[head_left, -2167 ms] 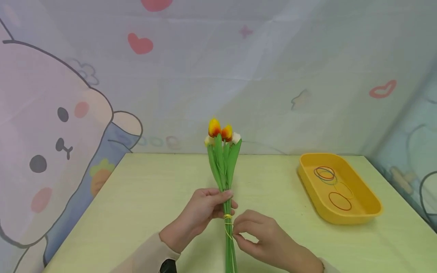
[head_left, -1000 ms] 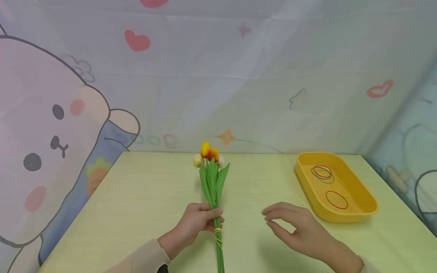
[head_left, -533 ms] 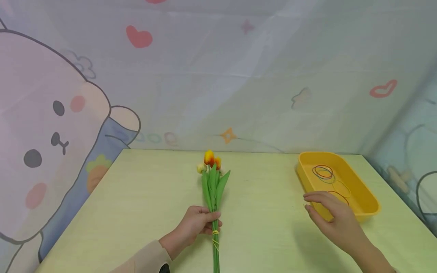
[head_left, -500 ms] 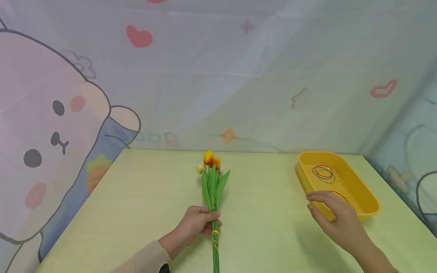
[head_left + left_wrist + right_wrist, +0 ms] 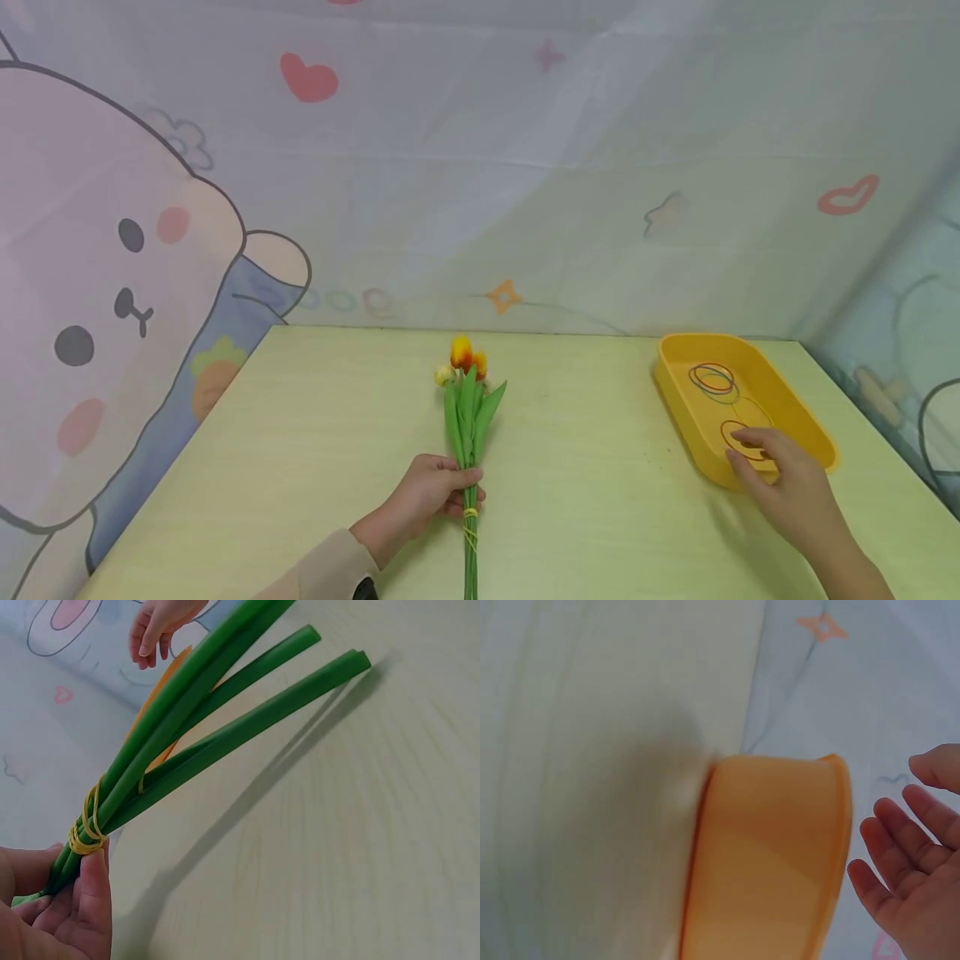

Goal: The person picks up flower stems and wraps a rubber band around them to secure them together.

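Observation:
My left hand grips a bunch of artificial tulips by the green stems, just below the leaves. The blooms are orange-yellow and pale cream. A yellow rubber band is wound round the stems right beside my fingers in the left wrist view, and the stem ends fan out past it. My right hand hovers over the near end of the yellow tray, thumb and fingers apart and relaxed, holding nothing. Below its fingertips lies a red rubber band in the tray.
Farther back in the tray lie several more rubber bands, red, blue, green and yellow, overlapping. The tray stands at the right side of the pale table. A printed cloth backdrop rises behind the table's far edge.
My right hand has left the banded stems and moved right to over the tray. The left hand has lowered the tulips and shifted them slightly left.

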`<state>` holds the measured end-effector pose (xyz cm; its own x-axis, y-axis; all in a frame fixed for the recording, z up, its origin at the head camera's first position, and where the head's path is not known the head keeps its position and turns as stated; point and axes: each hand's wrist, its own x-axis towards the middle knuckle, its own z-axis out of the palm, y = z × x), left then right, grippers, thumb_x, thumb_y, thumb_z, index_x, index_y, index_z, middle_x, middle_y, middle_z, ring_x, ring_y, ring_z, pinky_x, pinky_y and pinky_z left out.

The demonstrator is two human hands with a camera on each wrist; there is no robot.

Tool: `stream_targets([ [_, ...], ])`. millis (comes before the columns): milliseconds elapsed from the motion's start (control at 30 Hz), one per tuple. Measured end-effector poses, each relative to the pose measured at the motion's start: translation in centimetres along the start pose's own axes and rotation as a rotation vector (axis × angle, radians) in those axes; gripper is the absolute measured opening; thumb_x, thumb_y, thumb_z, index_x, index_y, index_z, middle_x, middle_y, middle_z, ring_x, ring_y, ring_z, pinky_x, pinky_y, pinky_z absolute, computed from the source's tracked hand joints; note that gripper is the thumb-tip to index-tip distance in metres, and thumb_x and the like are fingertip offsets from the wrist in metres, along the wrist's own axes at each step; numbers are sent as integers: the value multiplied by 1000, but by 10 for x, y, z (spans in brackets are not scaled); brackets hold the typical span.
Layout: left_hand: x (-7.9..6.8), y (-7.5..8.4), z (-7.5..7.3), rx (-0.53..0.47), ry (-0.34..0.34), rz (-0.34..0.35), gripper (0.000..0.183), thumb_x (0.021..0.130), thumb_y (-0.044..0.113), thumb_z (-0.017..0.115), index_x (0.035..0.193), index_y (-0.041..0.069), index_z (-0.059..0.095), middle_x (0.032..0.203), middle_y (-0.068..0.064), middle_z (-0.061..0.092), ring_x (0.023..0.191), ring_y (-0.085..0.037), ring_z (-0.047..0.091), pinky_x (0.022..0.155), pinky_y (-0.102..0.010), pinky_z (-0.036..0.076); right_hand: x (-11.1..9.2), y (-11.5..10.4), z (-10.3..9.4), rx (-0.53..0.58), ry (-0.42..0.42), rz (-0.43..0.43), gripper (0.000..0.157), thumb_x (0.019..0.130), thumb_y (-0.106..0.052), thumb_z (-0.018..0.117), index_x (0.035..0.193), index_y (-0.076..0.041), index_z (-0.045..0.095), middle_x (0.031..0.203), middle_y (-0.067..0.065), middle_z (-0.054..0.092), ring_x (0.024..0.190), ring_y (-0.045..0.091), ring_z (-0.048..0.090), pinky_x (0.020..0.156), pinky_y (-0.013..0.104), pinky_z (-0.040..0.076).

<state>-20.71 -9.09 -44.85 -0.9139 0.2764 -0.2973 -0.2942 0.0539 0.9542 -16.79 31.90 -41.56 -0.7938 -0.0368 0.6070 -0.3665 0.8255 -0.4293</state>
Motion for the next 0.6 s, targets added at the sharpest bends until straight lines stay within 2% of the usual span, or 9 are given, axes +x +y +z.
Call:
stream_targets([
  [167, -2, 1, 1, 21, -3, -5, 27, 92, 12, 65, 95, -15, 65, 72, -7, 71, 53, -7, 63, 52, -21, 54, -3, 10, 0, -13, -75, 95, 21, 82, -6, 75, 101, 1, 68, 97, 17, 66, 89, -23, 39, 64, -1, 40],
  [433, -2, -1, 4, 10, -31, -12, 23, 90, 10, 68, 91, -13, 66, 73, -11, 72, 55, -9, 65, 54, -24, 57, -5, 19, 0, -39, -156, 158, 22, 87, -14, 72, 104, 0, 68, 98, 16, 68, 85, -16, 47, 64, 6, 46],
  [600, 0, -2, 6, 22, -45, -14, 25, 89, 10, 69, 92, -15, 66, 72, -11, 71, 56, -10, 65, 55, -27, 58, -3, 17, 0, -49, -201, 181, 21, 87, -14, 72, 102, 1, 69, 94, 12, 70, 81, -9, 53, 63, 10, 49],
])
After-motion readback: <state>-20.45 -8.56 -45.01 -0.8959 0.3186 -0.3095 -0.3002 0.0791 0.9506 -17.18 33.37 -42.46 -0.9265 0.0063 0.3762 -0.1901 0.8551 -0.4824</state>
